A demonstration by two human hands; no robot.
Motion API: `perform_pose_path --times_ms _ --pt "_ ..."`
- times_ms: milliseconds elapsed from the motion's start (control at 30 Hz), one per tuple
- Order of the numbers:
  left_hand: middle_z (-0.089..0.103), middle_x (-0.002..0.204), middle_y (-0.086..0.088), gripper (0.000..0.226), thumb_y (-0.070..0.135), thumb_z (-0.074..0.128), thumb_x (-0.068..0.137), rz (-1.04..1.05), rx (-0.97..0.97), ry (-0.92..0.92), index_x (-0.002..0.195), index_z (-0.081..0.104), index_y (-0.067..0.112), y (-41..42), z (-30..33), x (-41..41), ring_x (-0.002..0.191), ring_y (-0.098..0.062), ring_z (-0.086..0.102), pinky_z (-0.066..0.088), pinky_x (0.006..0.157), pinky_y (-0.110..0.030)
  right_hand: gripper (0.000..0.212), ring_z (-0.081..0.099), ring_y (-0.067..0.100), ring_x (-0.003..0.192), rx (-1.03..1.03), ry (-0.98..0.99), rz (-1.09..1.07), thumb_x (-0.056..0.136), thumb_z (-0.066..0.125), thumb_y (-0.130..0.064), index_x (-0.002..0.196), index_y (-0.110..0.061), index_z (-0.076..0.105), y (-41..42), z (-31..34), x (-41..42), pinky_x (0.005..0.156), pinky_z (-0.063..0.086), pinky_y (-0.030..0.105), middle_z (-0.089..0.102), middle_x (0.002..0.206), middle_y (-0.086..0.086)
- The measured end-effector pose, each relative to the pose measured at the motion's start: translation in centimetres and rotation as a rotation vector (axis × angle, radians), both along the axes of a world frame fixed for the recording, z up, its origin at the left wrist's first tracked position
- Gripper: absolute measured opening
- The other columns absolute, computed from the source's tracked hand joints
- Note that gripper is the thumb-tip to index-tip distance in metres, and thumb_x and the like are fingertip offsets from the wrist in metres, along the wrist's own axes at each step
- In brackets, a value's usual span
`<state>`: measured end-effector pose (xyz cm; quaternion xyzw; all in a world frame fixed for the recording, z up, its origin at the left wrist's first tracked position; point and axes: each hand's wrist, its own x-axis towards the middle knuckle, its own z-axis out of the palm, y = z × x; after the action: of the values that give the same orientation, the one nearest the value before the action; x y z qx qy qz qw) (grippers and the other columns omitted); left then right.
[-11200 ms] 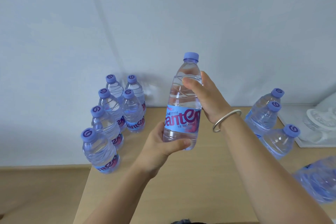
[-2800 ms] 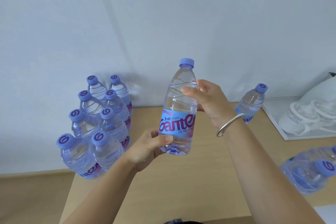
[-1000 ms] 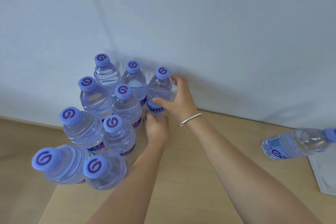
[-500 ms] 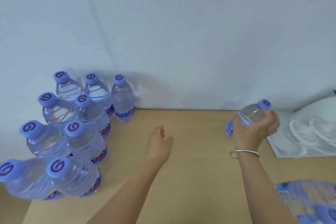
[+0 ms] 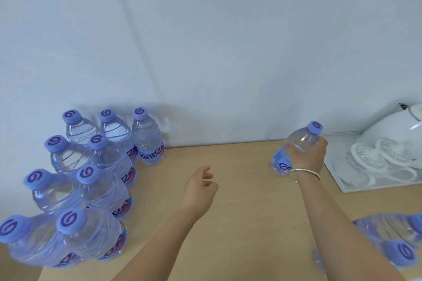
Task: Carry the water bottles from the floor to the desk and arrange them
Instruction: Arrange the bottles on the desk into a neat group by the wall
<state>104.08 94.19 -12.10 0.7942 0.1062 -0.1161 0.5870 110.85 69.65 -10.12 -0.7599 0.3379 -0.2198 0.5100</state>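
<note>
Currently logged, head view, the only one:

- Right hand [image 5: 307, 155]: wrapped round the shoulder of a water bottle [image 5: 294, 148], fingers curled about it; bottle tilted, cap toward the wall, base at or just above the desk [image 5: 239, 223], contact not discernible. Silver bangle [image 5: 304, 173] on the wrist.
- Left hand [image 5: 201, 186]: holding nothing, fingers loosely curled, hovering over bare desk between the group and the held bottle.
- Grouped bottles [image 5: 100, 166]: nine upright, packed at the left rear of the desk against the wall [image 5: 228, 41], rows touching or nearly so; third row begun with one bottle [image 5: 147, 137] at the back.
- More bottles [image 5: 392, 242]: blurred, at the near right edge, number and posture not discernible.

Risks, as judged:
- Slipping of the held bottle, from a one-handed hold on the smooth tapered shoulder.
- Toppling of packed rows like skittles, from a bottle set down hard against them or an arm swept across the near caps.
- Uneven third row, from setting down off line.

Surroundings and obstructions:
- White tray [image 5: 338, 180] just right of the held bottle, carrying upturned glass cups [image 5: 365, 157] and a white kettle [image 5: 397, 130]; liable to be clipped by an elbow.
- Open desk between bottle and group, crossed only by the left forearm.
</note>
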Motion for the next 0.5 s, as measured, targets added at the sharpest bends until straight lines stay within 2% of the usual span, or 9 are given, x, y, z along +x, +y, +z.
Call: perform_pose_path --times_ms 67,133,233,300,333,400,433,500 --pt "0.053 0.113 0.003 0.05 0.006 0.055 0.088 -0.09 0.028 -0.026 0.136 0.042 0.013 0.0 0.2 -0.2 0.096 -0.009 0.051 0.041 0.066 -0.008 0.054 0.058 0.025 0.097 -0.008 -0.023 0.06 0.067 0.078 -0.023 0.11 -0.017 0.046 1.1 1.0 -0.5 0.073 0.039 0.029 0.055 0.105 0.0" --pt "0.052 0.127 0.002 0.058 0.01 0.059 0.087 -0.165 0.065 -0.059 0.139 0.037 0.016 0.0 0.4 -0.5 0.106 -0.007 0.049 0.039 0.079 -0.012 0.051 0.059 0.023 0.093 -0.026 -0.037 0.138 0.066 0.08 -0.027 0.102 -0.02 0.045 2.5 2.4 -1.0 0.074 0.041 0.03 0.057 0.099 -0.001" --pt "0.038 0.145 0.007 0.082 0.023 0.07 0.081 -0.199 0.11 -0.112 0.147 0.022 0.021 0.2 1.0 -0.6 0.126 -0.005 0.04 0.032 0.098 -0.017 0.053 0.058 0.017 0.083 -0.01 -0.063 0.269 0.065 0.082 -0.033 0.1 -0.02 0.044 5.4 5.4 -1.6 0.073 0.044 0.03 0.056 0.088 -0.005" --pt "0.032 0.145 0.014 0.096 0.033 0.077 0.074 -0.186 0.132 -0.149 0.148 0.016 0.025 0.4 1.9 -0.7 0.133 -0.003 0.033 0.032 0.105 -0.021 0.049 0.057 0.01 0.074 -0.002 -0.115 0.362 0.065 0.082 -0.03 0.097 -0.018 0.047 7.7 7.6 -2.2 0.067 0.043 0.024 0.056 0.08 -0.01" --pt "0.036 0.14 0.018 0.097 0.033 0.08 0.069 -0.158 0.104 -0.176 0.146 0.02 0.027 0.5 2.6 -0.9 0.129 0.0 0.036 0.035 0.102 -0.02 0.046 0.056 0.008 0.071 0.011 -0.144 0.409 0.065 0.083 -0.029 0.093 -0.018 0.048 8.9 8.6 -2.6 0.063 0.043 0.021 0.056 0.078 -0.011" --pt "0.057 0.118 0.022 0.078 0.024 0.085 0.06 -0.049 -0.032 -0.267 0.125 0.042 0.035 0.7 3.7 -1.3 0.105 0.003 0.056 0.044 0.082 -0.011 0.042 0.057 0.006 0.069 0.033 -0.18 0.503 0.064 0.083 -0.028 0.087 -0.021 0.048 10.9 10.4 -3.3 0.059 0.045 0.018 0.058 0.076 -0.011" --pt "0.065 0.102 0.019 0.069 0.018 0.085 0.057 0.019 -0.093 -0.289 0.112 0.048 0.039 0.8 4.1 -1.6 0.09 0.003 0.062 0.046 0.072 -0.008 0.042 0.058 0.006 0.069 0.031 -0.186 0.55 0.064 0.083 -0.029 0.087 -0.021 0.049 11.8 11.1 -3.7 0.06 0.047 0.019 0.058 0.077 -0.011" --pt "0.07 0.086 0.014 0.06 0.012 0.084 0.051 0.106 -0.193 -0.323 0.099 0.055 0.034 1.5 4.8 -2.5 0.076 0.0 0.065 0.049 0.065 -0.011 0.047 0.059 0.008 0.072 0.019 -0.188 0.623 0.062 0.083 -0.034 0.092 -0.019 0.049 13.2 12.4 -4.3 0.065 0.049 0.025 0.058 0.08 -0.008"
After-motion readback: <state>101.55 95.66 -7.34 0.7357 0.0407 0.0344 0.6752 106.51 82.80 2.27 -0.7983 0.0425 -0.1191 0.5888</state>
